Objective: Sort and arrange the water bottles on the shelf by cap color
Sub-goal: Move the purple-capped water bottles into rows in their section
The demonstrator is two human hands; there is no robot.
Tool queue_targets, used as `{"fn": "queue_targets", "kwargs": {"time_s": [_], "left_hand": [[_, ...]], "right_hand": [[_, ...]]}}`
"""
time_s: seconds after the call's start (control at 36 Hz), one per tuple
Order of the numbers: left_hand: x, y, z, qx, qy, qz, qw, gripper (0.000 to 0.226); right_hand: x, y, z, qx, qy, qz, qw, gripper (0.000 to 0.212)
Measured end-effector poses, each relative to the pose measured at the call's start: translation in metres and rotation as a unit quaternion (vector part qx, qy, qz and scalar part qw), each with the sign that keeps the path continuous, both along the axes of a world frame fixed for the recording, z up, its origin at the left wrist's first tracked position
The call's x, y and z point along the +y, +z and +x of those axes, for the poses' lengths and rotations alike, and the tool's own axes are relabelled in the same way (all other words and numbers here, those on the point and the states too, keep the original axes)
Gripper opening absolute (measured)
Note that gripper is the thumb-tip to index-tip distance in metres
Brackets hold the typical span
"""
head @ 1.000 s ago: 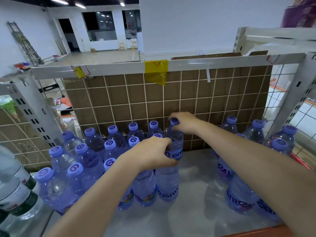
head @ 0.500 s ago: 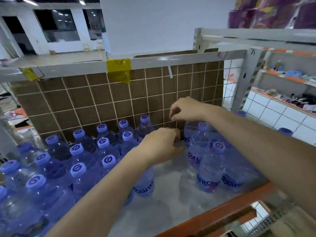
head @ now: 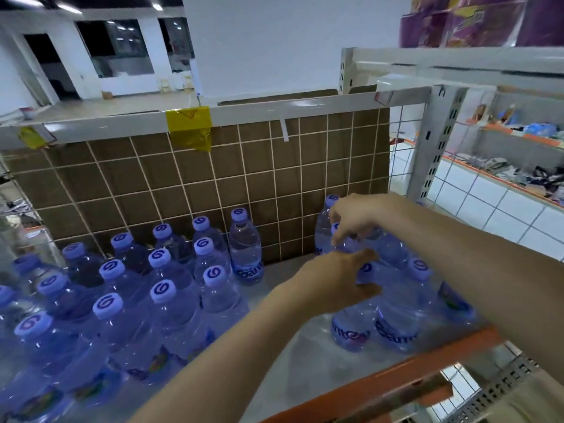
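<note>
- Grey shelf (head: 305, 374) with an orange front edge (head: 396, 374) carries all the water bottles; behind them stands a brown cardboard sheet (head: 213, 184) under a white wire grid.
- Nearest, at the lower left, a big group of bottles (head: 128, 315) with light purple caps stands close together in rows, from the front edge back to the cardboard.
- One bottle (head: 245, 248) of this group stands at the right end of the back row, upright, with its blue label toward the camera.
- A bare strip of shelf lies between this group and a smaller group of bottles (head: 406, 300) on the right.
- Left hand (head: 338, 282) reaches across to the right group; its grip is around the upper part of a front bottle (head: 351, 325), with the thumb below and the fingers on the far side, near the cap.
- Right hand (head: 357, 218) is just behind and above it, with the fingers curled down on the neck of another bottle (head: 345, 242); its purple cap shows beside the fingers.
- One more bottle (head: 325, 227) stands at the back of the right group, near the cardboard.
- Yellow tape (head: 189, 126) hangs from the white rail above the cardboard.
- Further right, a white upright post (head: 433, 141) stands, and purple packages (head: 482, 19) lie on the upper shelf.
</note>
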State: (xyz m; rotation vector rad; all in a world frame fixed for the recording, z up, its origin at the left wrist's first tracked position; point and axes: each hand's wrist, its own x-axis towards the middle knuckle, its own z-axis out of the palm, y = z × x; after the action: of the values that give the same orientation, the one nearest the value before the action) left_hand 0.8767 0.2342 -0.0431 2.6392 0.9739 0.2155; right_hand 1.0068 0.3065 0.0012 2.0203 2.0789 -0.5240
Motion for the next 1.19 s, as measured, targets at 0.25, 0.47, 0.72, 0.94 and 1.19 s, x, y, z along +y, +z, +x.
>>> {"fn": "queue_targets", "kwargs": {"time_s": [0.25, 0.47, 0.72, 0.94, 1.19], "left_hand": [[0.007, -0.002, -0.005, 0.003, 0.033, 0.0, 0.999, 0.036], [0.02, 0.003, -0.038, 0.057, 0.084, -0.009, 0.995, 0.04], [0.034, 0.004, -0.08, 0.061, 0.128, -0.032, 0.989, 0.034], [0.041, 0.003, -0.104, 0.056, 0.15, -0.036, 0.986, 0.032], [0.042, 0.003, -0.11, 0.075, 0.153, -0.005, 0.985, 0.032]], "right_hand": [[0.014, -0.008, -0.011, 0.051, 0.053, 0.04, 0.996, 0.02], [0.03, -0.011, -0.038, 0.086, 0.111, 0.067, 0.988, 0.025], [0.047, -0.015, -0.083, 0.133, 0.154, 0.053, 0.978, 0.021], [0.055, -0.019, -0.107, 0.136, 0.167, 0.066, 0.974, 0.034], [0.058, -0.025, -0.121, 0.14, 0.17, 0.078, 0.972, 0.03]]}}
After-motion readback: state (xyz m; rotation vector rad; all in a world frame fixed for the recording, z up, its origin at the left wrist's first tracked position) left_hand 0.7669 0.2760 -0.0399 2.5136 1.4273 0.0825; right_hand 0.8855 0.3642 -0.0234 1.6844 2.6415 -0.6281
